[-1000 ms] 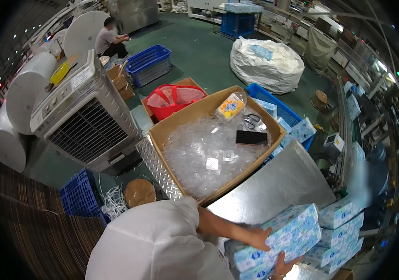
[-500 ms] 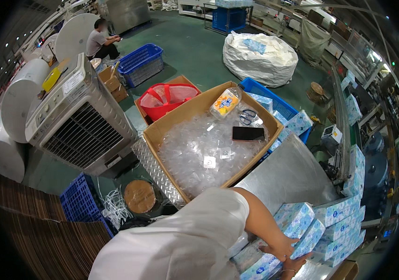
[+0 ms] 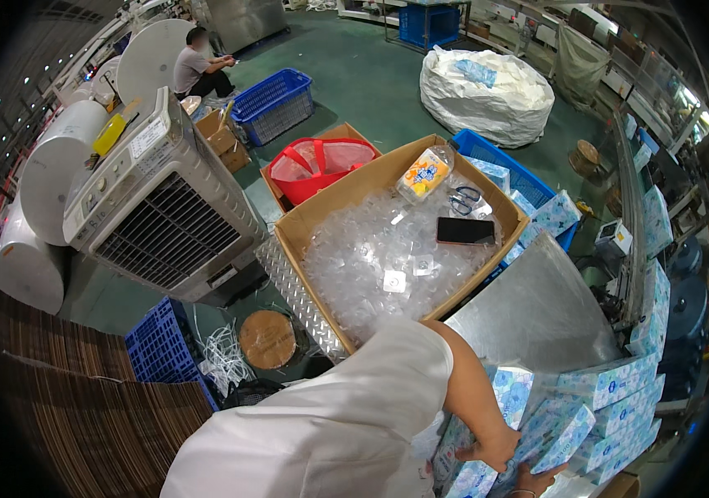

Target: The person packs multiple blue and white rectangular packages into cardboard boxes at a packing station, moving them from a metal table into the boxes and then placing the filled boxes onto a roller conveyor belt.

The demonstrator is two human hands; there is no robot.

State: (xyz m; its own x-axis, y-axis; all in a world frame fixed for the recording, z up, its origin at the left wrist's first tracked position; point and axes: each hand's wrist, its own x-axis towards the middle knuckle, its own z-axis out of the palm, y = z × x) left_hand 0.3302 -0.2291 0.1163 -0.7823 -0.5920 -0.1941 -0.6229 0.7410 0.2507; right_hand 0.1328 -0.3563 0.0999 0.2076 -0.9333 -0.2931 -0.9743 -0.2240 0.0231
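My left arm in a white sleeve reaches down to several blue-and-white tissue packs (image 3: 566,436) at the lower right. My left hand (image 3: 494,448) is closed over the tissue packs beside it, its fingers pressed against the near-left pack (image 3: 472,480). Close by at the lower edge, my right hand (image 3: 537,480) has its fingers bent round the lower end of a tilted pack. Part of that hand and its forearm is cut off. More tissue packs (image 3: 608,382) lie stacked just to the right of both hands.
A cardboard box (image 3: 313,311) of clear plastic pieces holds a bottle (image 3: 426,174), scissors (image 3: 464,200) and a phone (image 3: 465,231). Beside it are a metal plate (image 3: 537,307), an air cooler (image 3: 173,224), a blue crate (image 3: 566,195) and stacked cardboard (image 3: 122,423). A person (image 3: 202,66) sits farther back.
The view has shifted, so the surroundings appear farther right. The packs between my hands have tilted and spread, and my left hand sits lower among them.
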